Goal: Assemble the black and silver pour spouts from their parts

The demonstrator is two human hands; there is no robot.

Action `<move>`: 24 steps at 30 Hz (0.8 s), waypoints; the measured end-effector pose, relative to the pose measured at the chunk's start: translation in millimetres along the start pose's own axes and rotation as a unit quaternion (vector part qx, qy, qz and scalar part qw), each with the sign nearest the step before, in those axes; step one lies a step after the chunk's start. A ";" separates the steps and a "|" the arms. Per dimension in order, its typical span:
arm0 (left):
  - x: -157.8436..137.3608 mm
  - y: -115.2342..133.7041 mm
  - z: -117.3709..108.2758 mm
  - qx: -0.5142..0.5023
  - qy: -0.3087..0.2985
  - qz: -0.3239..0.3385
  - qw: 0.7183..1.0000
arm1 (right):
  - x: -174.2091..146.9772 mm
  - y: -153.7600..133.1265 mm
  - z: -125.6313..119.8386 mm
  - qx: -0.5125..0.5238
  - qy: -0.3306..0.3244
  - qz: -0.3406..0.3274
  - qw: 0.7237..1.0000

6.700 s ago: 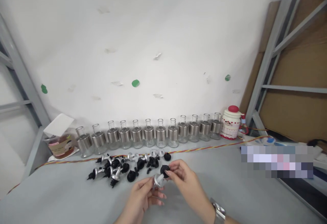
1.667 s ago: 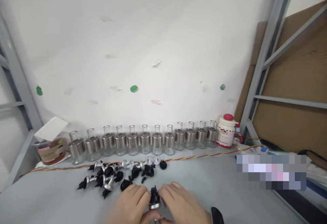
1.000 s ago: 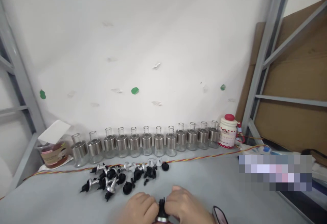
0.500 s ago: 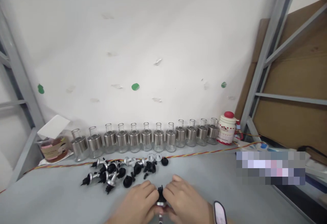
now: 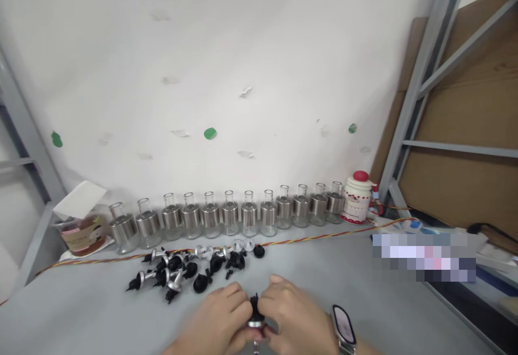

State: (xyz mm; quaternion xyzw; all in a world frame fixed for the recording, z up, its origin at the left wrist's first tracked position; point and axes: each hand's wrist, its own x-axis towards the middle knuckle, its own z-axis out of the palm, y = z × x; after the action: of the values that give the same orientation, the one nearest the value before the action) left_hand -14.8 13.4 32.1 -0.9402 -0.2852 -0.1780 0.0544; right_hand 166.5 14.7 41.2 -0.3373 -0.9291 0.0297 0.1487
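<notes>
Between my two hands is a bottle pourer (image 5: 255, 317) with a black top, a silver collar and a metal spout pointing down toward me. My left hand (image 5: 224, 314) pinches it from the left, fingers curled against the black part. From the other side my right hand (image 5: 289, 312) grips the same black part, its thumb below near the collar. The fingers hide much of the piece. Beyond my left hand lies a loose pile of silver and black pourers (image 5: 174, 279), with black caps (image 5: 200, 284) and clear discs (image 5: 243, 245) among them.
Along the wall stands a row of several glass bottles (image 5: 230, 212) with steel sleeves. A white and red jar (image 5: 358, 198) ends the row on the right; a labelled tub (image 5: 84, 234) is at the left. A twisted red-yellow wire (image 5: 307, 240) crosses the grey table (image 5: 340, 274).
The view has shifted slightly. Both hands stay closed around the pourer, and the right wrist with its watch has turned a little. The pile and bottles lie as before.
</notes>
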 end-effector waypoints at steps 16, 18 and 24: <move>3.3 -7.7 18.4 -0.565 0.164 -0.346 0.731 | 8.0 29.5 1.9 0.441 0.086 0.135 0.883; 2.3 -5.0 17.8 -0.555 0.162 -0.329 0.747 | 11.0 30.2 5.5 0.495 0.112 0.153 0.848; -3.8 3.4 24.1 -0.467 0.156 -0.276 0.825 | 9.5 8.0 5.9 0.421 0.081 0.150 0.891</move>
State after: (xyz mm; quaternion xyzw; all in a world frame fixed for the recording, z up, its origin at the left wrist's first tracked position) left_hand -8.5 13.5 8.3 -0.6948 -0.4037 -0.4416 -0.3991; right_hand 162.8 27.2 36.7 -0.3798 -0.7524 0.4130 0.3451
